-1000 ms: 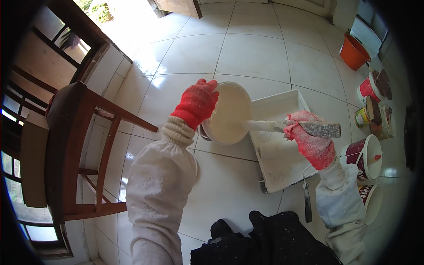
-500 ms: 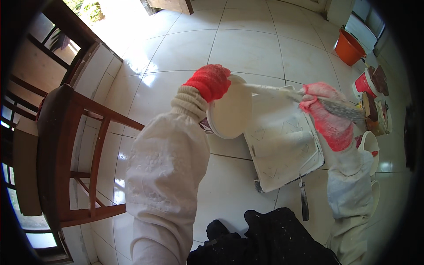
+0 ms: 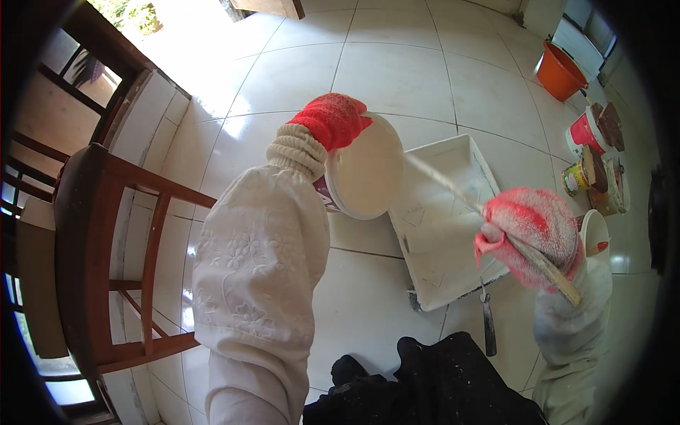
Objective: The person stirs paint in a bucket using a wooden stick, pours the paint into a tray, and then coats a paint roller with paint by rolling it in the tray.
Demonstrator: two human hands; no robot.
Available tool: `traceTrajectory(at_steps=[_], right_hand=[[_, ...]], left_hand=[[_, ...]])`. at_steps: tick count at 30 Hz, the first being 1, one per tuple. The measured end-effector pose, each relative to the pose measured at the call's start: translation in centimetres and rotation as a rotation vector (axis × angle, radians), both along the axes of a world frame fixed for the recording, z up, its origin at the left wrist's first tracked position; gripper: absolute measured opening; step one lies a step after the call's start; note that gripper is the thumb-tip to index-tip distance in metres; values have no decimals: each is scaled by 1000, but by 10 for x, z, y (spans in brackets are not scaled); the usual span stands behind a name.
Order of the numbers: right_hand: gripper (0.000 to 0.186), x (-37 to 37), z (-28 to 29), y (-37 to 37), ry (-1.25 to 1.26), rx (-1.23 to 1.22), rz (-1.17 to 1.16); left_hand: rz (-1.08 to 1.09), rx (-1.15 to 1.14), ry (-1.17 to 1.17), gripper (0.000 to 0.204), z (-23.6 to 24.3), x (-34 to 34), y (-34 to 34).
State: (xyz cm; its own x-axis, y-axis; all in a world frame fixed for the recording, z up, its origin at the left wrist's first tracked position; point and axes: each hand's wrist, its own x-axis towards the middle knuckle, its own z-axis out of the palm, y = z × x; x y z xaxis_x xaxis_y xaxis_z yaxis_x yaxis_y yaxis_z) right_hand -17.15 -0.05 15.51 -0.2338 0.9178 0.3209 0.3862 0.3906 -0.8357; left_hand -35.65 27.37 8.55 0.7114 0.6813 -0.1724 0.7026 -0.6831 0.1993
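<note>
A white paint bucket (image 3: 366, 170) is held tilted toward the tray by my left hand (image 3: 331, 122), in a red knit glove closed on its rim. Pale paint coats the inside I can see. My right hand (image 3: 535, 230), in a red glove smeared white, is closed around a pale, paint-coated stick (image 3: 445, 183). One tip of the stick reaches the bucket's edge; whether it touches is unclear. The stick's other end sticks out below the hand. Under both lies a white paint tray (image 3: 453, 273), covered in white paint.
A black-handled tool (image 3: 489, 326) with a metal rod lies against the tray's near edge. A wooden chair (image 3: 152, 262) stands left. An orange bucket (image 3: 561, 71) and several paint containers (image 3: 586, 134) line the right side. White tiles (image 3: 393, 71) cover the floor.
My right hand has moved down and swung the stick from nearly level to a downward slant, with its tip leaving the bucket's opening. The left hand and bucket have barely shifted.
</note>
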Motion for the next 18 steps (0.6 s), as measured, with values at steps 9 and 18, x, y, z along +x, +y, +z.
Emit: traceTrajectory(at_steps=[9, 18], right_hand=[[23, 13, -43, 13, 154, 149, -248], [20, -35, -66, 24, 863, -193, -38]], left_hand=[[-200, 177, -132, 26, -7, -35, -8], [330, -57, -569, 30, -15, -112, -46]])
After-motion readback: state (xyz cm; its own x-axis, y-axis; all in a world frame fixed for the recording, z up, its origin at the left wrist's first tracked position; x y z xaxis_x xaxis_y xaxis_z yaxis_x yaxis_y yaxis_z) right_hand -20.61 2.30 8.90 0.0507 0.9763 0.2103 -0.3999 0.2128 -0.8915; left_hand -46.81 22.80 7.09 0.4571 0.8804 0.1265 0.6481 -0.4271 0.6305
